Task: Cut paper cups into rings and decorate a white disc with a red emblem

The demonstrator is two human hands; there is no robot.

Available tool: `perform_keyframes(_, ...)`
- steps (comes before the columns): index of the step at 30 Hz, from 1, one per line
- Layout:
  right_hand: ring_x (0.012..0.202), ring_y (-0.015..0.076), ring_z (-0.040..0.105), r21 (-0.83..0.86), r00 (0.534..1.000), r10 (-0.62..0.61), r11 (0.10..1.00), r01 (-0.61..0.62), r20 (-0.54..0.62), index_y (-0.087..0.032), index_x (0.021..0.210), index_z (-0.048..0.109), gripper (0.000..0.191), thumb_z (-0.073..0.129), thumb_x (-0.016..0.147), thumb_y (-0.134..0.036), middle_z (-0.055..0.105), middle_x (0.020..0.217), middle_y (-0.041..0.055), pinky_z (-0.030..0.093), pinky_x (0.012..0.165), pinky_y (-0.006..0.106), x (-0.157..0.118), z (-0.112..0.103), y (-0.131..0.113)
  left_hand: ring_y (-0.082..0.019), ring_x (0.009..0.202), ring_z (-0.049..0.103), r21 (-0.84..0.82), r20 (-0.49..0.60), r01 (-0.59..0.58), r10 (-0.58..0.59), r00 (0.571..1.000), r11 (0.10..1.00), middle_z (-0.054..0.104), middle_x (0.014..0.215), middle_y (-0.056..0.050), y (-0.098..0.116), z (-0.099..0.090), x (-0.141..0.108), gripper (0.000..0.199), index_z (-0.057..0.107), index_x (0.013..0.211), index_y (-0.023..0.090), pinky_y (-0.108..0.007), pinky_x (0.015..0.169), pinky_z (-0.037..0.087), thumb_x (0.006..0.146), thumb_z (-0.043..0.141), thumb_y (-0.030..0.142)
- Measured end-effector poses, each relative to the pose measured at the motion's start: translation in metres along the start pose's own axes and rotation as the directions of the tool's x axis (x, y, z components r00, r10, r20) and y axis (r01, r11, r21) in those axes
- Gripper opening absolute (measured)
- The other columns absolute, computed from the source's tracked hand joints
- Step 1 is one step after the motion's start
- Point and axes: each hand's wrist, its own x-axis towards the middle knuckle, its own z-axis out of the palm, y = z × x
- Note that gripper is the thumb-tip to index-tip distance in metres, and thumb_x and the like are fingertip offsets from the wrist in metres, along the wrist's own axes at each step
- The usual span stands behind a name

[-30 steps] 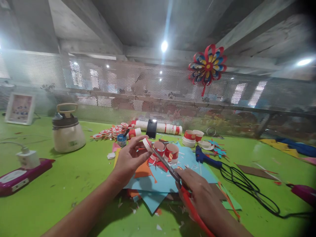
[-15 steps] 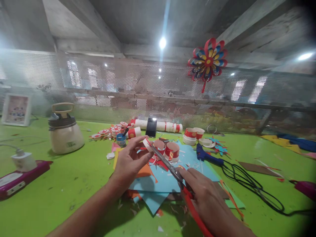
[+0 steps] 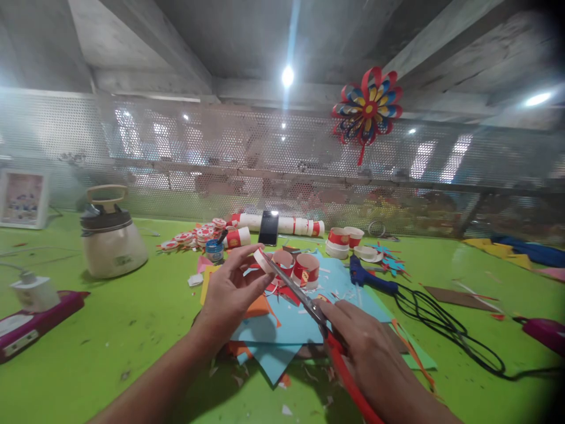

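Between the thumb and fingers of my left hand is a small white and red paper ring. My right hand grips red-handled scissors, whose blades point up and left to the ring's edge. Behind the blades, two red and white paper cup rings stand on light blue paper sheets. Orange paper lies partly under my left hand. White and red scraps are scattered over the blue sheets.
A blue glue gun with a black cable lies at the right. Behind are a phone, a blue jar and more cup pieces. A large bottle and a purple power strip are at the left.
The whole view has shifted slightly, so background things appear a little further left. Both hands, the ring and the scissors keep nearly the same pose.
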Motion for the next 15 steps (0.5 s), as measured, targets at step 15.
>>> perform_keyframes(15,0.071,0.0231,0.060,0.122,0.999,0.040,0.992,-0.039,-0.003,-0.015,0.102,0.067,0.027,0.046,0.084,-0.016,0.065,0.080,0.0095,0.046,0.062,0.032,0.0036,-0.0041,-0.0049,-0.017,0.096,0.067,0.044,0.002,-0.029,0.029,1.000,0.999,0.070,0.102,-0.004,-0.0034,-0.0003,-0.0008,0.041,0.062,0.109,0.020,-0.032,0.088,0.055,0.071,0.077,0.020)
